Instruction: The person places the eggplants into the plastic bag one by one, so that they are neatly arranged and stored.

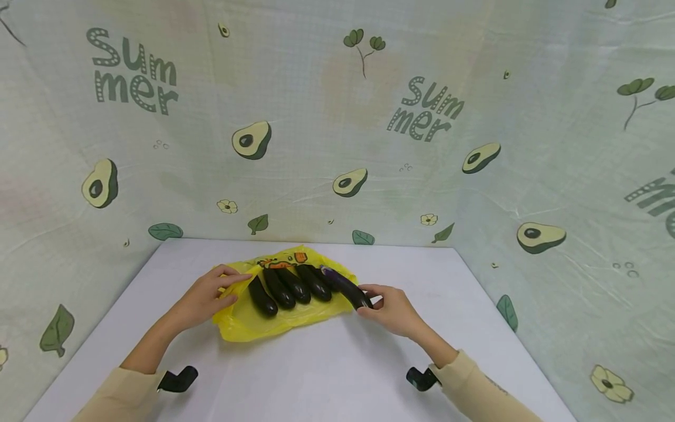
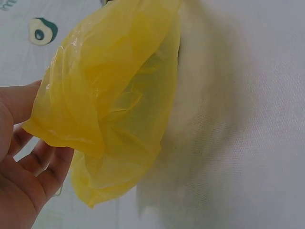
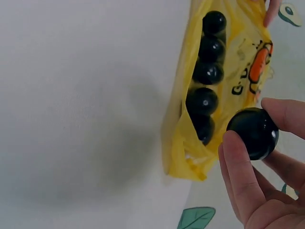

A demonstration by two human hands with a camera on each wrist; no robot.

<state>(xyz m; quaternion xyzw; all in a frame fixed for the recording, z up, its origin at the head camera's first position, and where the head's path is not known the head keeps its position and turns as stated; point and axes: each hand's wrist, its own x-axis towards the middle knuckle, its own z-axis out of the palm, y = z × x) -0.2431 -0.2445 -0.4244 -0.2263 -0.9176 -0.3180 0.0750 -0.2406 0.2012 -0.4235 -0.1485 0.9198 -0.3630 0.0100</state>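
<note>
The right hand (image 1: 392,309) pinches the end eggplant (image 1: 348,288). The left hand (image 1: 208,296) holds the yellow bag (image 1: 248,325) edge, fingers loosely bent. Four eggplants (image 1: 287,286) lie beside.

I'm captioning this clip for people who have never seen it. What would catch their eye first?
A row of dark eggplants lies on a yellow plastic bag at the middle of the white table. The right hand pinches the end of the rightmost eggplant, and the left hand holds the bag's left edge. Behind them hangs an avocado-print "Summer" cloth.
</note>
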